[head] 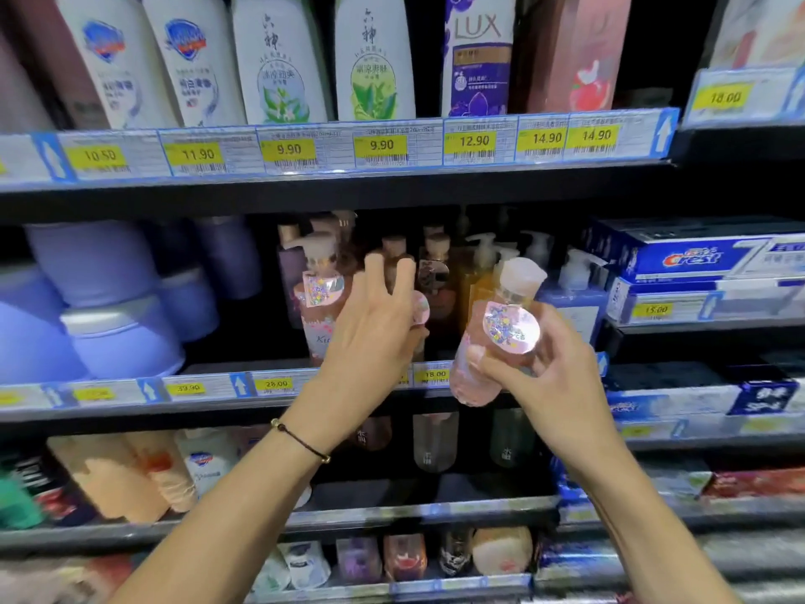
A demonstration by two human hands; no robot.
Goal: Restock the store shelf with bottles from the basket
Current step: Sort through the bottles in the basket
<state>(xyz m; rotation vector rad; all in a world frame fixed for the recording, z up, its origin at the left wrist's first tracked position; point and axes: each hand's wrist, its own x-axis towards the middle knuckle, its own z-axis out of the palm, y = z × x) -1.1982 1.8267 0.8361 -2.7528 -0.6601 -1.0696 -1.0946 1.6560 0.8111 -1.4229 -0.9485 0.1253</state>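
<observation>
- Our right hand (553, 364) holds a pink bottle (492, 342), tilted, just in front of the middle shelf's (209, 390) price rail, right of centre. Fingers and thumb curl round its lower body.
- Our left hand (370, 333) reaches to the same shelf, fingers straight and spread against a stickered bottle (420, 307) standing there. A pink pump bottle (320, 298) stands just left of it.
- The basket is out of view.
- We judge the held bottle to be stiff, clear plastic full of liquid: fairly heavy, smooth, perhaps slippery.
- It looks best gripped round the mid-body, not by the pale cap (520, 274), and set down upright.
</observation>
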